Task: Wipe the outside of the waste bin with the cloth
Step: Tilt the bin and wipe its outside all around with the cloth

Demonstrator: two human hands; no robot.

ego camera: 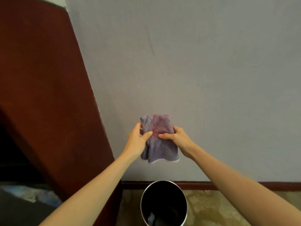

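Observation:
A fluffy purple and pink cloth (158, 137) hangs in the air in front of the wall, held from both sides. My left hand (138, 137) grips its left edge and my right hand (177, 137) grips its right edge. Below them a round metal waste bin (185, 199) stands on the floor by the wall, seen from above, with a dark inside and a small pale scrap at the bottom. Neither hand nor the cloth touches the bin.
A plain grey wall (195, 62) fills the background, with a dark red skirting board (228, 185) along its foot. A tall dark red panel (40, 79) stands at the left. The floor (211, 206) beside the bin is worn and yellowish.

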